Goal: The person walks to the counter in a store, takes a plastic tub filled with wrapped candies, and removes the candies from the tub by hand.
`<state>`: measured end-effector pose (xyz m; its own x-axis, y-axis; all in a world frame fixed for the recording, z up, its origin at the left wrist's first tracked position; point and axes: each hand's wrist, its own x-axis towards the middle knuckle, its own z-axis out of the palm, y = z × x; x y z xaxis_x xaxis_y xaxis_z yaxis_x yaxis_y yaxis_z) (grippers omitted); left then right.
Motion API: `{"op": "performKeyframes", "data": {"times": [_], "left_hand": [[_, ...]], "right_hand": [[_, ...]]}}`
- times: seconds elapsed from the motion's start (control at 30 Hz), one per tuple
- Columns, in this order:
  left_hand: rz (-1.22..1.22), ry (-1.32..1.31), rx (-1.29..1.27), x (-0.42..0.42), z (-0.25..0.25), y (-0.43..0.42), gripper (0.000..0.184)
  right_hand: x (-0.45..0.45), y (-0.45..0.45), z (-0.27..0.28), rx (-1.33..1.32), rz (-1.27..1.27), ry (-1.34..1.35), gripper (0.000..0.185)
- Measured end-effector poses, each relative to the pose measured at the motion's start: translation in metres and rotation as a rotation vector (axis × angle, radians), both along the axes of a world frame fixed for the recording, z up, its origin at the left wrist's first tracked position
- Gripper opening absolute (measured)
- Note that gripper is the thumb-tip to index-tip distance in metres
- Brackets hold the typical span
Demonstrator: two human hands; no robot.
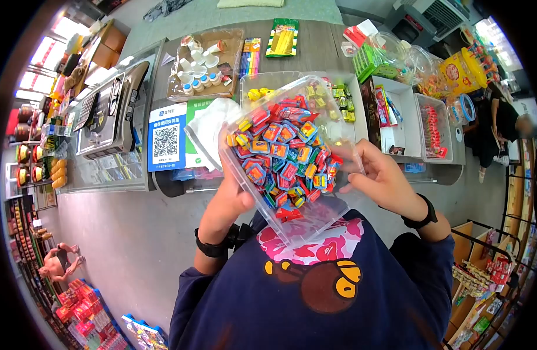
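A clear plastic box (280, 228) is held up tilted in front of my chest, with many small wrapped candies (289, 154) in red, blue, yellow and green heaped inside. My left hand (229, 195) grips its left side, thumb toward the front and the other fingers mostly hidden. At the right wall, my right hand (382, 179) closes its fingers and thumb round the edge. A white cloth (213, 125) lies beside the box, just above my left hand; whether that hand also holds it, I cannot tell.
Behind the box, the counter (254, 32) carries a cardboard tray (236, 44) of small bottles, a blue-green QR code sign (166, 140), bins of sweets and a yellow tub (462, 71). At left stands a scale (119, 111). A person (496, 128) is at the far right.
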<state>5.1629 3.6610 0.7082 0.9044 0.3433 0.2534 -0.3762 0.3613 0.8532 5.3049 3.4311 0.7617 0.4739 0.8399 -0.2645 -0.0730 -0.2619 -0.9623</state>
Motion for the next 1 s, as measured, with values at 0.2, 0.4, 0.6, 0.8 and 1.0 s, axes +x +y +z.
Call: {"op": "performKeyframes", "data": {"times": [0.2,0.4,0.6,0.8,1.0], "left_hand": [[-0.051,0.306,-0.091,-0.016,0.008,-0.012,0.125],[-0.121,0.334,-0.161,-0.011,0.011,-0.025,0.124],[-0.085,0.295,-0.150,-0.009,0.016,-0.032,0.121],[-0.081,0.313,-0.134,-0.009,0.009,-0.034,0.121],[0.052,0.336,-0.255,-0.019,0.000,-0.021,0.120]], "right_hand": [[0.000,0.014,0.011,-0.094,-0.157,-1.024,0.032],[0.007,0.040,0.018,0.097,-0.030,-1.629,0.039],[0.008,0.043,0.012,0.120,0.018,-1.538,0.033],[0.007,0.041,0.002,0.139,-0.002,-1.498,0.027],[0.031,0.015,0.025,0.183,-0.346,-1.373,0.018]]}}
